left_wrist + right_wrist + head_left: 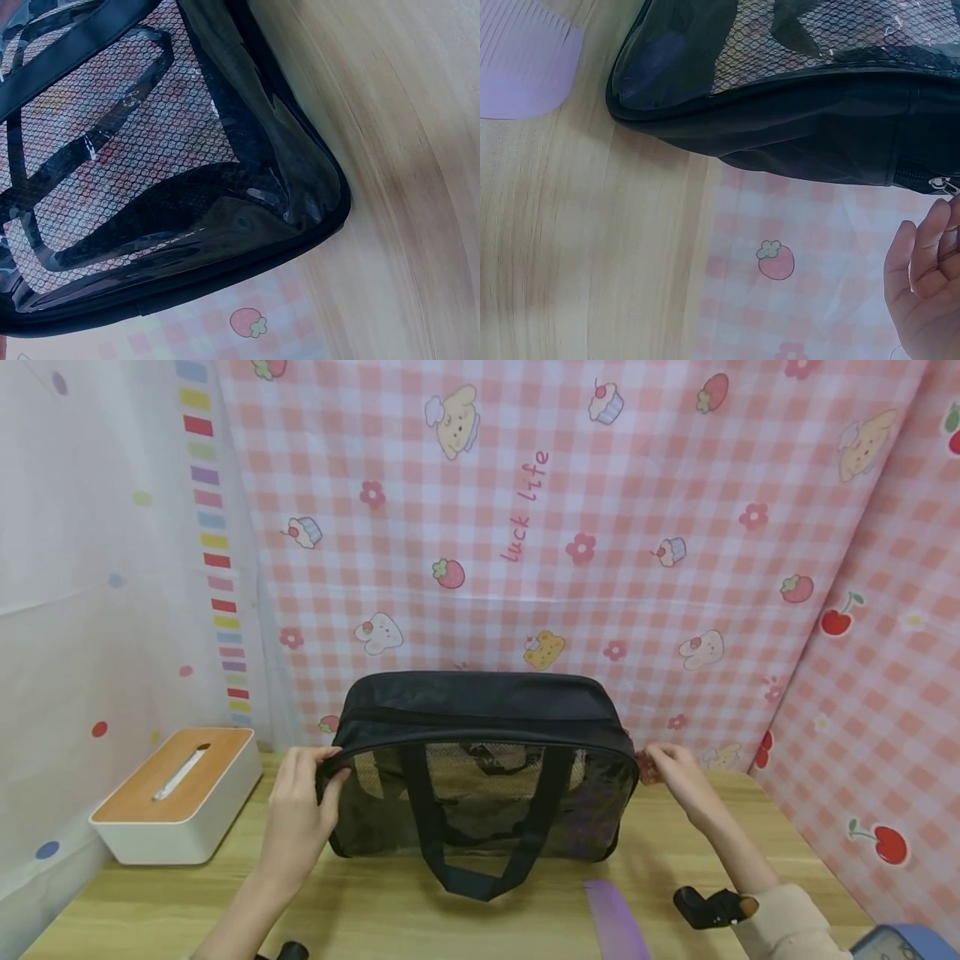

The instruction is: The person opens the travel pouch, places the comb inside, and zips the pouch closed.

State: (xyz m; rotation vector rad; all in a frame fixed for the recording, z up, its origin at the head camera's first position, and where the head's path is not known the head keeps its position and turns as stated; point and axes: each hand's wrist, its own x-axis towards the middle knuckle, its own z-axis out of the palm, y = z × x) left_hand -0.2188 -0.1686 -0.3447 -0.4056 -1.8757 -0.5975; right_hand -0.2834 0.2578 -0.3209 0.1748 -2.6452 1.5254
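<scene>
The left hand (pixel 296 797) grips the upper left corner of the bag (pixel 486 777), fingers over the top edge, thumb on the front. At the opposite end the right hand (pixel 677 774) pinches the zipper pull (pixel 941 183), its fingertips partly cut off by the right wrist frame. The bag stands upright on the counter (pixel 360 914), its rear near the checked cloth (pixel 525 602) hanging behind. Counter surface stretches between the bag and the white box (pixel 176 797) at left, crossed by the left forearm, and runs right toward another cloth wall (pixel 877 693).

In front, the black handle (pixel 480 885) droops toward the near side, with the purple comb (pixel 617 920) just beside it. The head view alone has both hands; the right wrist view shows the metal zipper pull and comb teeth up close; the left wrist view brings out mesh behind the clear panel. The bag is black-trimmed, with a glossy see-through front and a dark top.
</scene>
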